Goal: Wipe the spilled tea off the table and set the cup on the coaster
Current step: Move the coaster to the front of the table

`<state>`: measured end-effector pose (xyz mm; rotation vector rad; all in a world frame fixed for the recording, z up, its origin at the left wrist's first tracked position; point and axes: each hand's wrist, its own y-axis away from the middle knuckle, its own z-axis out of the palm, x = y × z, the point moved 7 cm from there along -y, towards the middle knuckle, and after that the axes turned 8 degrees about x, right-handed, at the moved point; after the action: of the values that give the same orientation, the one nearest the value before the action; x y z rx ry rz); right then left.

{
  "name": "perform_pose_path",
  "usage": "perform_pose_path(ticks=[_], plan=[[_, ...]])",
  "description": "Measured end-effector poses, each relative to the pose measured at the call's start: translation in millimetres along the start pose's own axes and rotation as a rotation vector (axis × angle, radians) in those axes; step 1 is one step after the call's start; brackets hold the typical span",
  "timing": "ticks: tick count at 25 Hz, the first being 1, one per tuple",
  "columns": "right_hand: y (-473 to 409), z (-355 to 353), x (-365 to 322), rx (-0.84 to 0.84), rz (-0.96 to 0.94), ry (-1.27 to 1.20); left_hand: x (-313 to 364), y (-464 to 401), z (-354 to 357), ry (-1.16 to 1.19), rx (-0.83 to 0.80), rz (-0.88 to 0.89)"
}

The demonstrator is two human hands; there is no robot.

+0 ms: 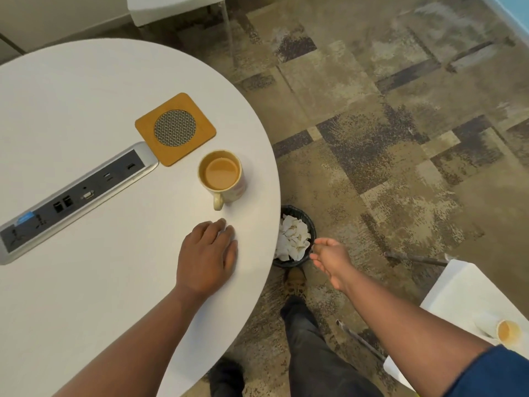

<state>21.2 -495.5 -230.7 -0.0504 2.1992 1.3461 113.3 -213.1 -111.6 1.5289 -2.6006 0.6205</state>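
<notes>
Where carpet (pixel 400 138) spreads, white table (pixel 71 96), wastebasket (pixel 312 224)

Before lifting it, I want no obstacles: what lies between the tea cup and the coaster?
Only bare white table separates the cream tea cup from the square cork coaster, head view.

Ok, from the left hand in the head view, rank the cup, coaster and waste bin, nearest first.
From the left hand, resting flat on the table:
1. Cup, just ahead, handle toward the hand.
2. Waste bin, on the floor off the table's right edge.
3. Coaster, farther back, beyond the cup.
</notes>
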Motion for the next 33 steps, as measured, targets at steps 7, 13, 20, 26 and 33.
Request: perform_pose_path(ticks=[7, 13, 20, 26, 33], plan=[[81, 37, -84, 0.002, -0.546, 0.046, -3, 2, -8, 0.095, 0.023, -0.143], [132, 96, -111, -0.278, -0.590, 0.022, -17, 0, -9, 0.250, -0.062, -0.454], [114, 92, -169, -0.058, -0.561, -0.069, -74, -32, -26, 0.575, 0.088, -0.997], [87, 132, -255, -0.196, -0.675, 0.163, -115, -73, -25, 0.820, 0.160, -1.240], [77, 201, -296, -0.414, -0.713, 0.375, -134, -91, -19, 0.914, 0.121, -1.384]])
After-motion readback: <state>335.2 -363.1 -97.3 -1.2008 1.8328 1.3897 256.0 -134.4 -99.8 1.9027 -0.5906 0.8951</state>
